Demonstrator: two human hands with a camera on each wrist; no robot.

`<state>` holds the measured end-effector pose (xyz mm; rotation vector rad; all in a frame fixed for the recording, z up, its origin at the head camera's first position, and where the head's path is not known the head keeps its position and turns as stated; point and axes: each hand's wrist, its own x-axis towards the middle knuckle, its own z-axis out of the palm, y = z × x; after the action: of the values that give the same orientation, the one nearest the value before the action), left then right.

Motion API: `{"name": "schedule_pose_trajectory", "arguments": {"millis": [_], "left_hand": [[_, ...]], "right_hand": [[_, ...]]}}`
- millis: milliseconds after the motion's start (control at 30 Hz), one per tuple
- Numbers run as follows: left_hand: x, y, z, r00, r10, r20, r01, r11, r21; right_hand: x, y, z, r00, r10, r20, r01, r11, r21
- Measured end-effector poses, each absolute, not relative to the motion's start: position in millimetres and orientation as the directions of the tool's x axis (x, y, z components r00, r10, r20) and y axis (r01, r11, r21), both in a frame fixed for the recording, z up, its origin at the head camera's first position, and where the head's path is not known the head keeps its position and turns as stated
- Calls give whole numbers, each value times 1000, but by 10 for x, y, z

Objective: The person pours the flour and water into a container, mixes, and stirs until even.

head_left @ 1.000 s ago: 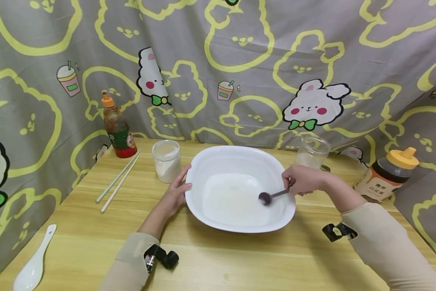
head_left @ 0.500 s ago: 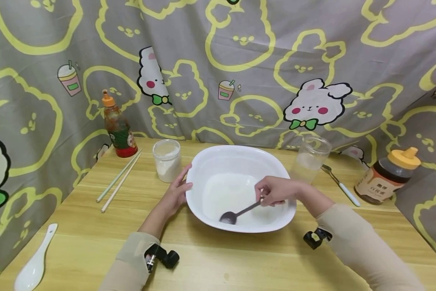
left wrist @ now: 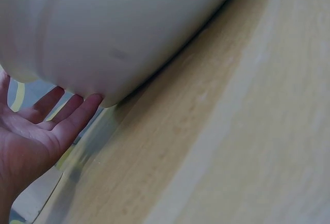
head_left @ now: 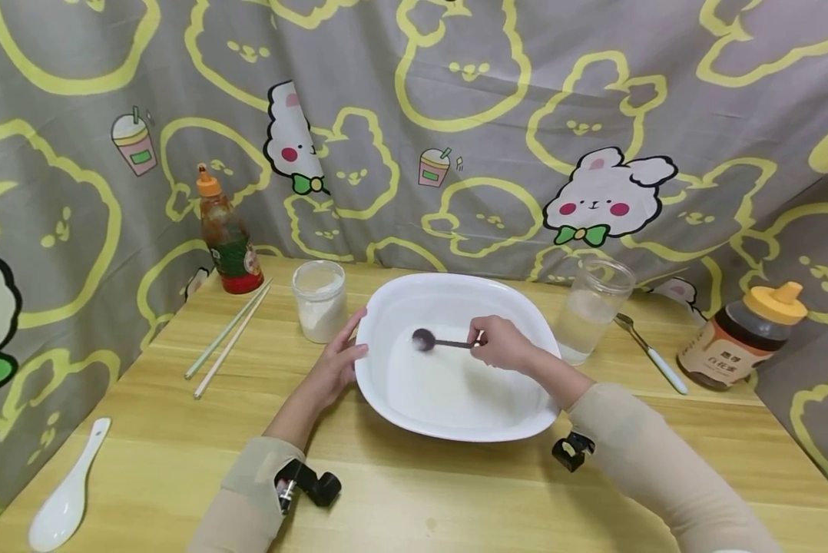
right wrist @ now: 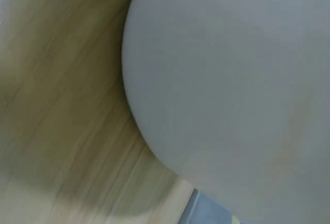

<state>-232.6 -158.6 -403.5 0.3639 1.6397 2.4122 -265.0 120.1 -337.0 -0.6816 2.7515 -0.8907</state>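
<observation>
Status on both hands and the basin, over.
Left hand touching white basin. Right hand gripping dark spoon inside it. Nothing visibly in the spoon's way.

Hidden and cut off around the white basin (head_left: pixel 428 299).
Head view: bowl of dark spoon (head_left: pixel 424 340) blurred, handle end hidden in right hand (head_left: pixel 504 343); small print on yellow-capped bottle (head_left: pixel 725 355) illegible; left sleeve (head_left: pixel 244 491) and right sleeve (head_left: pixel 652 461) cut by bottom edge. Left-wrist view: left hand (left wrist: pixel 38 136) cut by left edge, basin by top. Right-wrist view: basin cut at top and right, right hand hidden.
</observation>
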Motion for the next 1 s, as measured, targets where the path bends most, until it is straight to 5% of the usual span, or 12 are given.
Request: {"name": "schedule_pose_trajectory", "arguments": {"millis": [167, 367, 533, 733, 1000], "left_hand": [[-2335, -1586, -4032, -944, 317, 89, -34, -363, 931], [-2337, -1592, -4039, -947, 307, 89, -29, -359, 933], [-2333, -1598, -4045, -949, 305, 79, -36, -355, 934], [-2326, -1598, -4035, -950, 302, 82, -32, -356, 934], [-2325, -1590, -4038, -950, 301, 81, -31, -351, 936]], "right_hand": [[-2619, 1376, -3297, -877, -472, 88, -461, 776, -431], [-2558, 1701, -3085, -859, -511, 12, -481, 800, -358], [-2489, 1953, -2913, -817, -543, -196, -408, 783, -469], [-2444, 2103, -2854, -691, -631, -354, -317, 704, -636], [-2484, 1827, -3070, -651, -690, -316, -314, 624, -715]]}}
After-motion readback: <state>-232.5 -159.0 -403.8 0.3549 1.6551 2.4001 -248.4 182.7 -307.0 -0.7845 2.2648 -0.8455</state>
